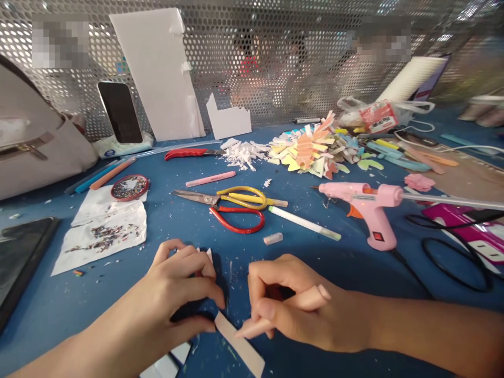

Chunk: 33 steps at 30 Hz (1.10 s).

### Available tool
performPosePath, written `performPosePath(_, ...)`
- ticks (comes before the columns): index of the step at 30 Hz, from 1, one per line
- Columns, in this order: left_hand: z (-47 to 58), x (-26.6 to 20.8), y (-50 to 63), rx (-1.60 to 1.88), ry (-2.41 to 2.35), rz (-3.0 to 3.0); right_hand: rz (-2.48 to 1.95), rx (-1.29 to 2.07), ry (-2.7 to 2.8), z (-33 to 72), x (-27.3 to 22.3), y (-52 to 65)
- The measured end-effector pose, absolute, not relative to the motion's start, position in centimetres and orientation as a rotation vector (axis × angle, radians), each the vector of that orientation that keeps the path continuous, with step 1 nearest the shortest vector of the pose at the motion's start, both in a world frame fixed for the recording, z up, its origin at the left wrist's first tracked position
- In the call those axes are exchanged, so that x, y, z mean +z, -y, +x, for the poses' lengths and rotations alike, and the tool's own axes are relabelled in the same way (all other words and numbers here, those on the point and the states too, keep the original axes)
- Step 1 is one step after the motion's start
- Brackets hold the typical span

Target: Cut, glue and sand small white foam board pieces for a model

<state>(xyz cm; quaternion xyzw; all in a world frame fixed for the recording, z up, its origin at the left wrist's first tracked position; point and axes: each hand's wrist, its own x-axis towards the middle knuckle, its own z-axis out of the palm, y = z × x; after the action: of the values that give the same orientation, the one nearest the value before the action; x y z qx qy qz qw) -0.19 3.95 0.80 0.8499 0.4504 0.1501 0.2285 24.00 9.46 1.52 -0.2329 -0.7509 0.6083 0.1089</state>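
A short pale strip [241,344] that looks like card lies slanting near the front of the blue table. My left hand [173,289] pinches its upper end between thumb and index finger, the other fingers curled. A small white piece [209,254] shows beside those curled fingers, partly hidden. My right hand [299,304] is closed round a light pink marker [303,300], whose tip touches the strip. Several white pieces [161,366] lie under my left wrist, cut off by the lower edge.
Scissors [200,197], a pink marker [210,179], a white pen [305,223] and a loose cap [273,239] lie ahead. A pink glue gun [362,202] with its cord is at right. Paper scraps [307,149] pile behind; a phone [120,113] leans left.
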Motion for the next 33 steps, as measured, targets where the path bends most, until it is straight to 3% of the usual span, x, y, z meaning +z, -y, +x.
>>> performPosePath(10,-0.2,1.1,-4.3,0.456,-1.201,2.307,-0.665,2.002,2.161,24.0,1.2,-9.4)
performPosePath(14,-0.3,1.0,-4.4,0.443,-1.181,2.328,-0.701,1.856,2.200,24.1,1.4,-9.4)
performPosePath(19,-0.4,0.7,-4.4,0.465,-1.172,2.334,-0.636,1.956,2.230,24.2,1.4,-9.4)
performPosePath(23,-0.5,0.4,-4.3,0.501,-1.136,2.324,-0.641,1.813,2.235,24.3,1.2,-9.3)
performPosePath(33,-0.6,0.0,-4.3,0.575,-1.095,2.311,-0.510,1.837,2.269,24.5,0.9,-9.2)
